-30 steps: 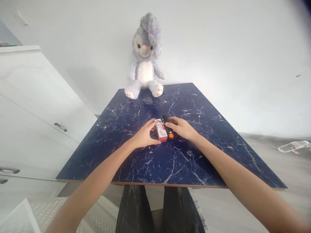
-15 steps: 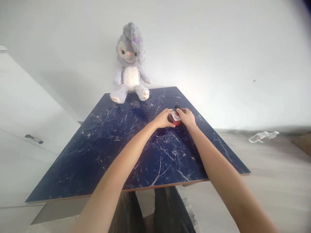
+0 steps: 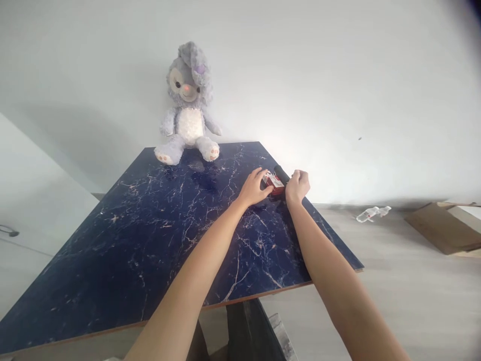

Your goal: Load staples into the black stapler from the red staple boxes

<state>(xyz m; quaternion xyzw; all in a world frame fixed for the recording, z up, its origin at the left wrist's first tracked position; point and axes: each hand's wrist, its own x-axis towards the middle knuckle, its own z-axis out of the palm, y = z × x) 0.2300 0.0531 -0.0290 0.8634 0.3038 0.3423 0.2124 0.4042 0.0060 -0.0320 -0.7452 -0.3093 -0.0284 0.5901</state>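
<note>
A small red box with a white top (image 3: 274,183) is on the far right part of the dark blue marbled table (image 3: 158,240). My left hand (image 3: 254,188) grips its left side, thumb at the near edge and fingers at the far edge. Just right of the box, my right hand (image 3: 298,186) is closed like a fist near the table's right edge. Whatever may be inside its fingers is hidden. Between box and right hand lies a black, elongated object (image 3: 281,174); its near part is covered, and I cannot tell whether the right hand touches it.
A grey plush toy with a white belly (image 3: 190,125) sits at the table's back edge against the wall. On the floor to the right are clear plastic bottles (image 3: 372,214) and an open cardboard box (image 3: 443,228). A white cabinet (image 3: 22,200) stands left.
My right hand has come away from the red box's top to its right and closed. More of the black object shows. The view has turned right, bringing the cardboard box in.
</note>
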